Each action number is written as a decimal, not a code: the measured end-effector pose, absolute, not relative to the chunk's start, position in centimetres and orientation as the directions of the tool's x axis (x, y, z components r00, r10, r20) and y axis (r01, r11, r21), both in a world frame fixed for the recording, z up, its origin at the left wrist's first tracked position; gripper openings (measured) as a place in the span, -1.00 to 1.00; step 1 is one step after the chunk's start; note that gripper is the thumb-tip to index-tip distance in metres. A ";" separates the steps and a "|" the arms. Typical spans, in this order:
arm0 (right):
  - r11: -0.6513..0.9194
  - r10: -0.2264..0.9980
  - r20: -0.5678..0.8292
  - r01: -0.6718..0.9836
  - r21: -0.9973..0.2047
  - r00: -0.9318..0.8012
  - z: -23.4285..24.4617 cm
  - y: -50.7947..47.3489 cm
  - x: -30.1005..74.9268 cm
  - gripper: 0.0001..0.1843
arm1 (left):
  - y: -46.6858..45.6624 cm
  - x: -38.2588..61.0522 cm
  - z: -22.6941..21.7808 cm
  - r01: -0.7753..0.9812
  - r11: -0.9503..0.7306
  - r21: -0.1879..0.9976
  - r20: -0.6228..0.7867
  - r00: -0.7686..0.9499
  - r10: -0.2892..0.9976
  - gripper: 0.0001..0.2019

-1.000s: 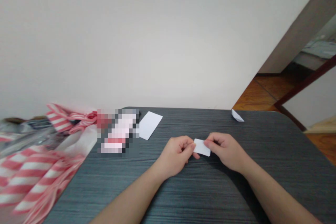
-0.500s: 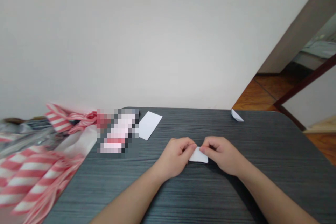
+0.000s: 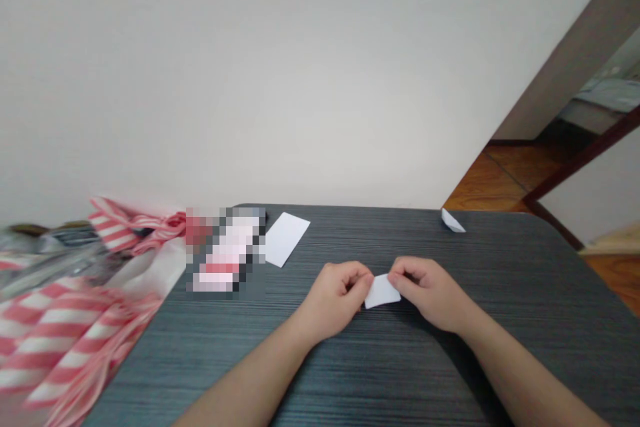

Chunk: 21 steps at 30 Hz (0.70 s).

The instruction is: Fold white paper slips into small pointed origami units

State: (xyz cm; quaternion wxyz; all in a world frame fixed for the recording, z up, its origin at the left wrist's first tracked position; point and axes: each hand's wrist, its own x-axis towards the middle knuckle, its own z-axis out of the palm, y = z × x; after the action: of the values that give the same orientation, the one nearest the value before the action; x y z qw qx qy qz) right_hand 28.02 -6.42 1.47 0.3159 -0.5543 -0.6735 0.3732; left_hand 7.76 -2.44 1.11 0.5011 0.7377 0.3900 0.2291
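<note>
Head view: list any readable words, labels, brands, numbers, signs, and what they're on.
None readable.
White paper between left hand and right hand: no text visible.
Flat white sheet: no text visible.
Small folded white piece: no text visible.
Pixelated item: mosaicked; any text unreadable.
Striped cloth: stripes, no lettering visible.

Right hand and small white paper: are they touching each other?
Touching. The head view shows the right hand pinching the small white paper at its upper right corner.
</note>
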 end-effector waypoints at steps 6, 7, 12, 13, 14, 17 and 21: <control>0.127 0.975 0.011 0.513 -0.849 -0.222 1.4 -6.4 27.7 -0.76 | -2.3 7.7 1.3 0.382 -0.273 0.883 -0.035 0.633 0.773 -0.69; 0.117 0.977 0.008 0.509 -0.853 -0.212 1.4 -6.4 27.6 -0.76 | -2.4 7.7 1.3 0.388 -0.272 0.881 -0.033 0.622 0.782 -0.69; 0.093 0.982 0.001 0.477 -0.874 -0.190 1.4 -6.5 27.4 -0.74 | -2.5 7.8 1.3 0.357 -0.199 0.913 -0.041 0.565 0.824 -0.70; 0.093 0.981 -0.002 0.477 -0.874 -0.196 1.4 -6.5 27.4 -0.72 | -2.5 7.8 1.3 0.346 -0.180 0.921 -0.046 0.555 0.831 -0.70; 0.093 0.980 -0.006 0.481 -0.872 -0.201 1.4 -6.5 27.5 -0.71 | -2.6 7.8 1.3 0.338 -0.163 0.927 -0.053 0.548 0.835 -0.69; 0.101 0.982 0.006 0.494 -0.864 -0.189 1.3 -6.5 27.5 -0.70 | -2.6 7.9 1.2 0.327 -0.120 0.937 -0.088 0.556 0.827 -0.69; 0.105 0.989 0.039 0.483 -0.869 -0.145 1.2 -6.5 27.4 -0.75 | -2.6 7.8 1.1 0.345 -0.142 0.928 -0.093 0.582 0.808 -0.68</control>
State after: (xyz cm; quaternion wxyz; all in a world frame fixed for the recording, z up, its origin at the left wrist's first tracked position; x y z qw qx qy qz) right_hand 27.41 -6.51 1.21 0.3418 -0.5572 -0.6601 0.3700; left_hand 7.83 -2.59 1.05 0.5193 0.7220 0.3992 0.2230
